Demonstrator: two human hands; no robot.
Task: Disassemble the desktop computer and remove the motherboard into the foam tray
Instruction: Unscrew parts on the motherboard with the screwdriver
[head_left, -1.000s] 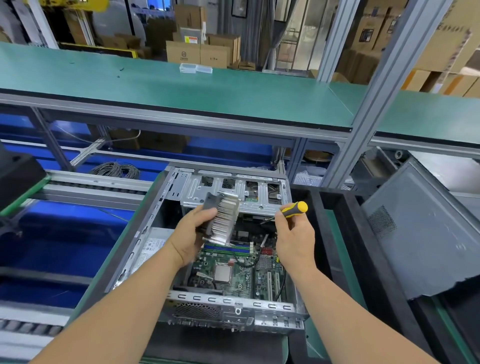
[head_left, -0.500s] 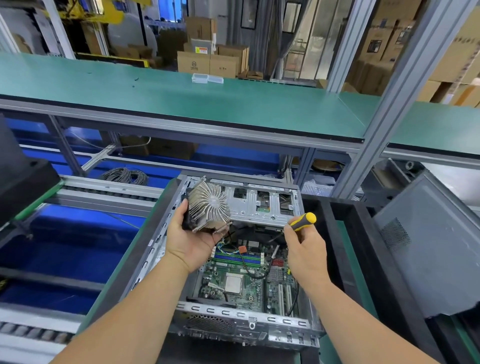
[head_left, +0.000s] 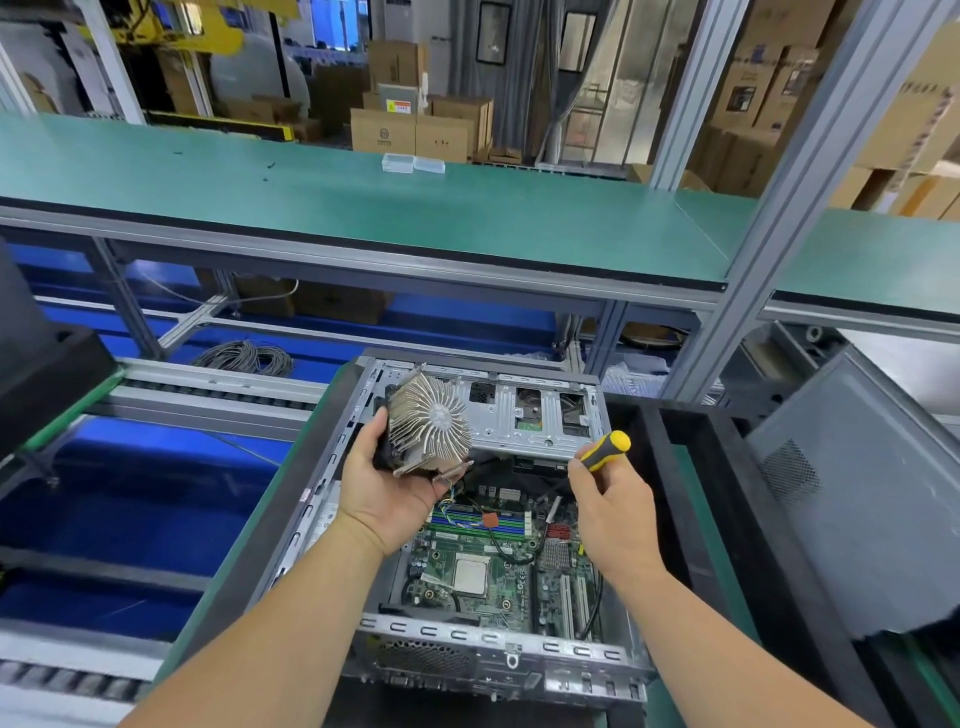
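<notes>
A person stands over an opened desktop computer case (head_left: 483, 654) lying on its side on a green desk (head_left: 228, 587), both bare forearms reaching in from six o'clock. The left hand (head_left: 387, 491) grips a round finned heatsink cooler (head_left: 428, 423), fingers curled round its dark fan side, holding it lifted above the ten o'clock corner of the case with its silver fins turned toward the viewer; thin coloured wires (head_left: 451, 500) trail from it down to the board. The right hand (head_left: 613, 506) is closed round a yellow-and-black screwdriver (head_left: 605, 449), handle pointing up toward one o'clock, held above the two o'clock part of the case. Below the hands the green motherboard (head_left: 483, 587) sits inside the case, its bare processor (head_left: 470, 574) exposed at the centre and memory slots (head_left: 467, 522) at twelve o'clock of it. A perforated grey side panel (head_left: 852, 493) leans at three o'clock of the case, beside a black foam tray (head_left: 670, 431). A coil of grey cable (head_left: 244, 358) lies at ten o'clock, beyond a roller conveyor (head_left: 208, 392); cardboard boxes (head_left: 410, 132) stack up past a long green shelf (head_left: 363, 208) at twelve o'clock.
</notes>
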